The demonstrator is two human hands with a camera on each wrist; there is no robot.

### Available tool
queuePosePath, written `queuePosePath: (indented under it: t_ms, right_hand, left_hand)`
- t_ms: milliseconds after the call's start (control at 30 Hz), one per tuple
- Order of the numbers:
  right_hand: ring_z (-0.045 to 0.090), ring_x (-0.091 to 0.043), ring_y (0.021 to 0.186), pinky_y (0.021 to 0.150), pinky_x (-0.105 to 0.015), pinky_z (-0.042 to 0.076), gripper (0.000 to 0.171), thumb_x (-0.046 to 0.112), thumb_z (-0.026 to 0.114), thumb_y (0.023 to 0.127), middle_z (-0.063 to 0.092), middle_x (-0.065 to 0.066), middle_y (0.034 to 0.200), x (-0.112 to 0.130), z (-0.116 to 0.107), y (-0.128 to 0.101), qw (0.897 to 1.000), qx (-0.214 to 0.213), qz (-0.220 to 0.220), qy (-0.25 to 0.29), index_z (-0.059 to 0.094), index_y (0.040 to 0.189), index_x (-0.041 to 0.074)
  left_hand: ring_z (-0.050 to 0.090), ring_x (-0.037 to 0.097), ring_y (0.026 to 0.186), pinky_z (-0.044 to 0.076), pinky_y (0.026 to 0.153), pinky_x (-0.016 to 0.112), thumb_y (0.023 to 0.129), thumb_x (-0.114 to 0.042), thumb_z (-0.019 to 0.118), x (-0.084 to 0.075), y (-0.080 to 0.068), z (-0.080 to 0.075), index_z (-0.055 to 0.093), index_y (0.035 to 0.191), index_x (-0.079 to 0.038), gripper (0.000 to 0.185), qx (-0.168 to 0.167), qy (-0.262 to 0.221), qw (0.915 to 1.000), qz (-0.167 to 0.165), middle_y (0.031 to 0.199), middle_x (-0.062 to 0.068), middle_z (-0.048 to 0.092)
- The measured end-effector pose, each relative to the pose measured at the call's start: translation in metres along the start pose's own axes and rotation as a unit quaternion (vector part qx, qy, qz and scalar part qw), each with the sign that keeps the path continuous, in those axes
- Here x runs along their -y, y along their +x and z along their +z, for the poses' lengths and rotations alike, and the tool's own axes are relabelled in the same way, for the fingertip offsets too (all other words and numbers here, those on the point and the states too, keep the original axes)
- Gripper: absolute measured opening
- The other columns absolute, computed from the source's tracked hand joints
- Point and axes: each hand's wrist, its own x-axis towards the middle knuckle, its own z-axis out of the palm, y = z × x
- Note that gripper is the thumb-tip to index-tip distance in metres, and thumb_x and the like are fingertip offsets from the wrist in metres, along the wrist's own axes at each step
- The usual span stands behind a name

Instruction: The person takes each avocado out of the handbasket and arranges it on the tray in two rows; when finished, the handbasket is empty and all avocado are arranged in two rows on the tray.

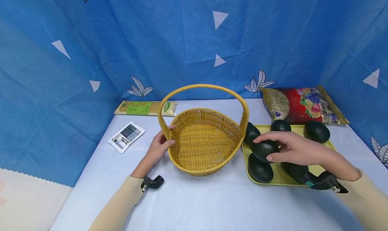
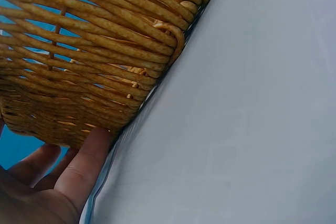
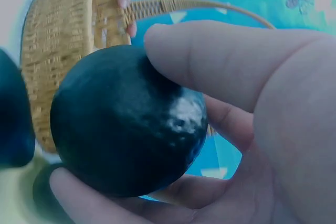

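Note:
My left hand (image 1: 158, 145) holds the left side of a golden wicker basket (image 1: 204, 168) near the foot of its arched handle. Its thumb (image 2: 86, 163) lies against the woven wall (image 2: 79, 82), as the left wrist view shows. The basket stands upright with nothing in it. Over a yellow tray (image 1: 246, 163), my right hand (image 1: 298, 148) grips a dark green avocado (image 1: 264, 150). The right wrist view shows my fingers and thumb round this avocado (image 3: 126, 124). Several more avocados sit on the tray, among them one at its front left (image 1: 260, 170) and one at its back right (image 1: 316, 131).
Behind the tray lies a red and gold packet (image 1: 303, 104). A long packet of noodles (image 1: 137, 108) lies at the back left, with a small white packet (image 1: 126, 136) in front of it. A blue cloth (image 1: 194, 45) hangs behind the white table (image 1: 194, 204).

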Motion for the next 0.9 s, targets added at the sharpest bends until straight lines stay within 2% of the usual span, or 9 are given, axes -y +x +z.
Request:
queuePosePath:
  t_ms: [133,267,367,467,533,633,733,800,900]
  right_hand:
    - [0.053,-0.013,0.055,0.055,-0.025,0.047,0.047,0.015,0.07,0.095,0.059,0.009,0.131,-0.015,-0.004,-0.015,0.999,-0.038,0.03,-0.009,0.057,0.14,0.017]
    - [0.06,-0.014,0.066,0.056,-0.026,0.046,0.049,0.01,0.071,0.093,0.054,0.033,0.123,-0.031,-0.009,-0.03,0.995,-0.081,0.045,-0.026,0.057,0.14,0.016]
    - [0.063,-0.012,0.069,0.057,-0.026,0.046,0.05,0.004,0.07,0.092,0.052,0.037,0.123,-0.042,-0.012,-0.043,0.992,-0.111,0.044,-0.033,0.057,0.14,0.012]
    - [0.065,-0.004,0.077,0.061,-0.023,0.05,0.051,0.001,0.07,0.092,0.047,0.04,0.125,-0.053,-0.014,-0.056,0.987,-0.138,0.065,-0.042,0.056,0.14,0.01]
    - [0.064,0.001,0.08,0.063,-0.023,0.051,0.051,0.003,0.07,0.092,0.048,0.033,0.129,-0.059,-0.016,-0.063,0.982,-0.154,0.092,-0.052,0.055,0.14,0.009]
    - [0.067,-0.003,0.086,0.065,-0.024,0.054,0.052,0.007,0.07,0.094,0.052,0.002,0.139,-0.066,-0.019,-0.073,0.974,-0.163,0.144,-0.059,0.053,0.143,0.011]
    - [0.07,-0.011,0.087,0.066,-0.024,0.056,0.053,0.008,0.068,0.096,0.04,-0.033,0.142,-0.075,-0.019,-0.085,0.969,-0.165,0.173,-0.055,0.05,0.146,0.013]
    - [0.071,-0.019,0.086,0.066,-0.024,0.057,0.053,0.008,0.067,0.097,0.034,-0.037,0.144,-0.082,-0.017,-0.094,0.966,-0.167,0.189,-0.053,0.049,0.146,0.012]
    - [0.069,-0.029,0.088,0.066,-0.022,0.055,0.052,0.012,0.066,0.098,0.029,-0.043,0.146,-0.091,-0.015,-0.105,0.96,-0.162,0.219,-0.057,0.046,0.146,0.005]
  left_hand:
    - [0.052,0.04,0.132,0.047,0.099,0.017,0.093,-0.002,0.058,-0.001,0.0,0.0,0.045,0.151,-0.006,0.06,0.0,-0.005,1.0,0.003,0.152,0.026,0.047]
    - [0.052,0.04,0.131,0.047,0.099,0.017,0.093,-0.002,0.058,-0.001,0.0,0.0,0.045,0.151,-0.005,0.06,0.0,-0.005,1.0,0.007,0.152,0.026,0.047]
    - [0.053,0.037,0.13,0.047,0.099,0.018,0.093,-0.001,0.057,0.0,0.0,0.0,0.045,0.151,-0.005,0.059,0.0,-0.004,1.0,0.009,0.152,0.026,0.047]
    - [0.053,0.035,0.13,0.047,0.1,0.017,0.093,-0.001,0.057,0.0,0.0,0.0,0.045,0.151,-0.005,0.059,0.0,0.0,1.0,0.007,0.153,0.025,0.047]
    - [0.053,0.035,0.131,0.047,0.099,0.017,0.093,-0.002,0.057,0.0,-0.001,0.0,0.045,0.151,-0.006,0.059,0.001,-0.001,1.0,0.005,0.153,0.025,0.047]
    - [0.051,0.037,0.133,0.047,0.099,0.017,0.093,-0.003,0.058,-0.001,-0.001,0.0,0.045,0.151,-0.006,0.06,0.002,-0.004,1.0,0.003,0.154,0.024,0.046]
    - [0.05,0.039,0.134,0.047,0.099,0.017,0.094,-0.003,0.058,-0.001,-0.002,-0.001,0.044,0.152,-0.006,0.06,0.004,-0.007,1.0,0.003,0.154,0.024,0.045]
    - [0.05,0.04,0.134,0.047,0.1,0.017,0.094,-0.003,0.058,-0.001,-0.001,-0.001,0.044,0.152,-0.006,0.06,0.004,-0.007,1.0,0.003,0.155,0.024,0.045]
    - [0.05,0.042,0.134,0.047,0.1,0.017,0.093,-0.003,0.058,-0.002,0.0,-0.001,0.045,0.152,-0.006,0.06,0.005,-0.007,1.0,0.005,0.155,0.024,0.045]
